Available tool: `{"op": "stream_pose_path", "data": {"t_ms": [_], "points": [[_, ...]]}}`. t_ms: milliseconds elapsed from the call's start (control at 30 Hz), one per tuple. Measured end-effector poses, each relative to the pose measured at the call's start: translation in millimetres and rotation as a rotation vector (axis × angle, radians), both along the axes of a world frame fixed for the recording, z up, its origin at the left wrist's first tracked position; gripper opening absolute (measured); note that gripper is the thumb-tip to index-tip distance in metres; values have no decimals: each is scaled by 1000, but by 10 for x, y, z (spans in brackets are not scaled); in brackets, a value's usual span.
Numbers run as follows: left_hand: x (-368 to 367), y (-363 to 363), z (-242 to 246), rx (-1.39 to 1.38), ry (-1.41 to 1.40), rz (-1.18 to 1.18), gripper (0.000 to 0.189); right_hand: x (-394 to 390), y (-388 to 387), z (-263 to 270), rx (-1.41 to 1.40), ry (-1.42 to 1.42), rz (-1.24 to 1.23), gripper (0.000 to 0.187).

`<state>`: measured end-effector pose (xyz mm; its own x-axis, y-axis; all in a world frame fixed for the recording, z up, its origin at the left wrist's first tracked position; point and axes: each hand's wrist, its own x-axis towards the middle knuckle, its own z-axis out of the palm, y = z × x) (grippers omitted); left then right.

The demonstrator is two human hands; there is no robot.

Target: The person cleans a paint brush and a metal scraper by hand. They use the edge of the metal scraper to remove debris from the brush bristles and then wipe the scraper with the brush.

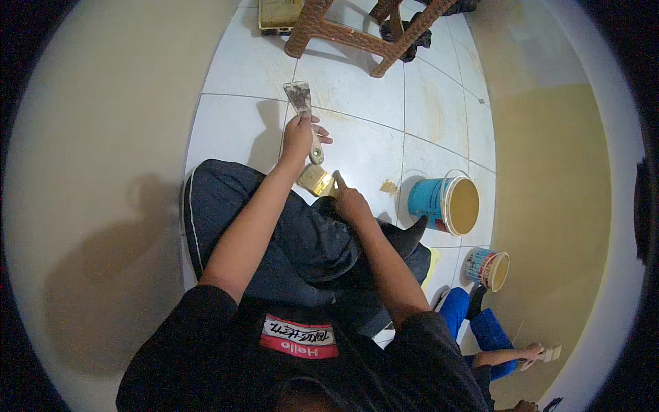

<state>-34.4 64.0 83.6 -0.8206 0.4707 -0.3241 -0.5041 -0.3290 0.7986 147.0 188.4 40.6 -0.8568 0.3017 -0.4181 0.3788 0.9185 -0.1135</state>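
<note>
My left hand [299, 138] holds a putty knife [298, 96] out over the tiled floor, its blade pointing away from me and smeared with dark and pale residue. The hole-ended handle hangs below my palm, and some of the fingers stick out loosely. In my right hand [353, 205] is a wide paintbrush [316, 180] with a gold-coloured ferrule. Its bristles are coated in beige paint and point left, close to the lower end of the knife handle. One finger of that hand extends along the brush; most of the brush handle is hidden.
Right of me stand a blue paint bucket [427, 198] and a smaller bucket [479, 265], both holding beige paint. A brown plastic stool [350, 38] and a paint tray [278, 15] are ahead. At lower right, a co-worker's hand [533, 352] holds a brush at the partly painted wall [556, 206].
</note>
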Motion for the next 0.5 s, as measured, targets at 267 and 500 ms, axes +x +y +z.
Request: {"op": "stream_pose_path", "data": {"t_ms": [267, 500], "points": [[-10, -9, 70, -4, 19, 135, 32, -515, 584, 178, -132, 274, -4, 62], [4, -124, 109, -43, 5, 86, 34, -1325, 1035, 963, 224, 173, -120, 32]]}}
